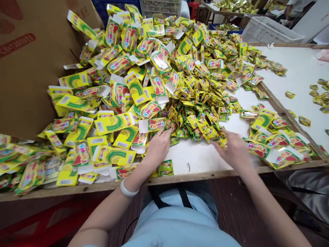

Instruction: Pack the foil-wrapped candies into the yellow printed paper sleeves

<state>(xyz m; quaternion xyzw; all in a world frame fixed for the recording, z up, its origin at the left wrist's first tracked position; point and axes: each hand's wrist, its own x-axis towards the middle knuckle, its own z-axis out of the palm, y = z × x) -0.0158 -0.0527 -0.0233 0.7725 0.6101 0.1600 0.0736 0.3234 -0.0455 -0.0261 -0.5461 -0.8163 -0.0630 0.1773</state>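
Note:
A big heap of small yellow-green candy sachets (203,103) covers the middle of the white table (195,156). Flat yellow cartons (110,123) with watermelon print lie piled to its left. My left hand (158,145) rests knuckles-up at the front edge of the sachet heap, its fingers curled into the sachets beside a carton (151,124). My right hand (232,147) is blurred by motion at the heap's near right edge, fingers reaching among the sachets. One loose sachet (166,167) lies by my left wrist, which wears a white bangle.
A large brown cardboard box (28,68) stands at the left. More cartons (272,140) lie at the right front. A wooden strip (285,113) divides off a second white table with scattered sachets. White crates (267,31) and another person are at the back.

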